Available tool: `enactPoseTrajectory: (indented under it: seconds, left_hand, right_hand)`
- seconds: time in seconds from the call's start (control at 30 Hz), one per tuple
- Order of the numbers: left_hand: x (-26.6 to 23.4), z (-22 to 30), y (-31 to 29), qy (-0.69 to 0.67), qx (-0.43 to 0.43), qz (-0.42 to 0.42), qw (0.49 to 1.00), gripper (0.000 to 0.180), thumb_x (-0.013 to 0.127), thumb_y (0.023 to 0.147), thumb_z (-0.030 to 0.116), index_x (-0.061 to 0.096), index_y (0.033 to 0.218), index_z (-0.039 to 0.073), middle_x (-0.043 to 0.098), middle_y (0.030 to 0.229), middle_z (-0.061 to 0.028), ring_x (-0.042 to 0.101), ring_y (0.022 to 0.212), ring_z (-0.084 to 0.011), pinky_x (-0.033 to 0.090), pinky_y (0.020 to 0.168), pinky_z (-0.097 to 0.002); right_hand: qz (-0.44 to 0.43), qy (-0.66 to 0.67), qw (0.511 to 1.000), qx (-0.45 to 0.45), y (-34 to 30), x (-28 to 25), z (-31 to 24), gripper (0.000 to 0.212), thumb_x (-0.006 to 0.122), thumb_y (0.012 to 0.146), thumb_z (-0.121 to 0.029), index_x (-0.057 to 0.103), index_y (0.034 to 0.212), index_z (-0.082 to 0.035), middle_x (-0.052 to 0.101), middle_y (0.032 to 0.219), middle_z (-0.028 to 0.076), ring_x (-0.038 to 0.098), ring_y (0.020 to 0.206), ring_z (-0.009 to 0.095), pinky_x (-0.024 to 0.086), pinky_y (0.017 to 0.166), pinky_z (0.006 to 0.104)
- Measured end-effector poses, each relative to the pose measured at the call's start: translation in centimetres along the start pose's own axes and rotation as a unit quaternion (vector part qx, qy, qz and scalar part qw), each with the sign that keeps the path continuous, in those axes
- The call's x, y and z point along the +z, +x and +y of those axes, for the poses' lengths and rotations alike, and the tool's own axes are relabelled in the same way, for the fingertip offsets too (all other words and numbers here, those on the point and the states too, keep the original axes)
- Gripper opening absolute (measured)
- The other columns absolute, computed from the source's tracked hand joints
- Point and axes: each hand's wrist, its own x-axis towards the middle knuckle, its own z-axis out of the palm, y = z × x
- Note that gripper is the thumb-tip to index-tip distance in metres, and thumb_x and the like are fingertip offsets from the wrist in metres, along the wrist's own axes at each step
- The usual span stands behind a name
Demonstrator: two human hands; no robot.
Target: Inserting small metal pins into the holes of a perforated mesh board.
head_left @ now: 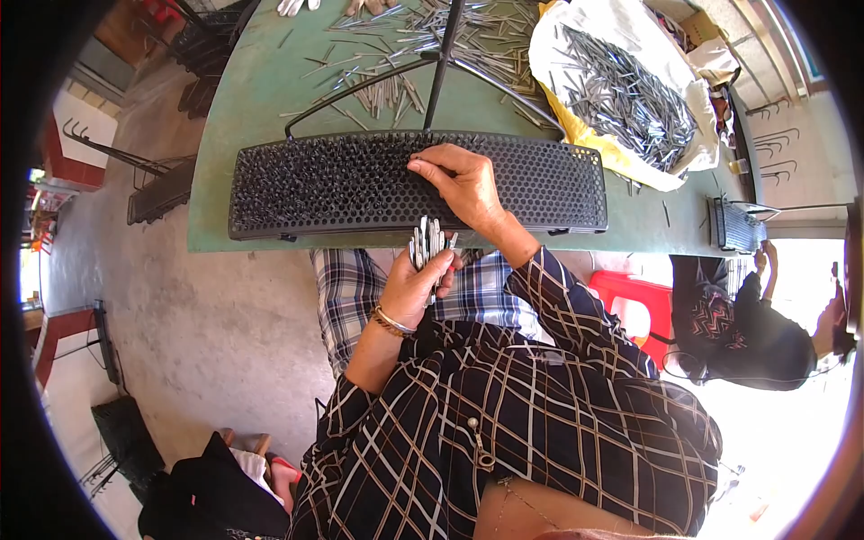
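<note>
Right now, the left hand has its fingers closed around a bunch of thin metal strips. It holds them just off the near edge of the green table, with their tops poking up past the thumb. The right hand is over the middle of a long black tray full of round holes. Its thumb and first finger are close together, but it is not possible to tell if they pinch a strip.

The tray lies along the near edge of the table. Lots of dark tips stick up from its left part, and many holes toward its right end look bare. A black wire frame rises from its far side. Loose strips lie in a messy heap toward the table's far edge. Near the table's right edge, a white and yellow sack lies open, with a big pile of strips inside.
</note>
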Motion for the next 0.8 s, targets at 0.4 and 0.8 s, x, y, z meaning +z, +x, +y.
enactPoseTrajectory:
  seconds: [0.4, 0.8]
  left_hand:
    - [-0.1, -0.4, 0.0, 0.003, 0.012, -0.001, 1.0, 0.026, 0.06, 0.092, 0.015, 0.055, 0.114, 0.001, 0.062, 0.084, -0.0078, 0.053, 0.062, -0.0089, 0.041, 0.049, -0.0214]
    - [0.3, 0.5, -0.4, -0.006, 0.058, -0.006, 0.998, 0.024, 0.06, 0.092, 0.017, 0.054, 0.11, 0.002, 0.064, 0.085, -0.007, 0.055, 0.064, -0.0082, 0.043, 0.051, -0.021]
  right_hand:
    - [-0.05, -0.055, 0.997, 0.001, -0.2, -0.6, -0.8, 0.015, 0.072, 0.08, -0.009, 0.071, 0.093, -0.002, 0.063, 0.093, 0.006, 0.058, 0.067, 0.012, 0.048, 0.059, 0.0244]
    - [-0.196, -0.001, 0.974, 0.112, -1.6, -3.7, -2.7, 0.021, 0.069, 0.085, -0.018, 0.069, 0.087, 0.003, 0.064, 0.081, 0.007, 0.058, 0.071, 0.013, 0.047, 0.061, 0.0269]
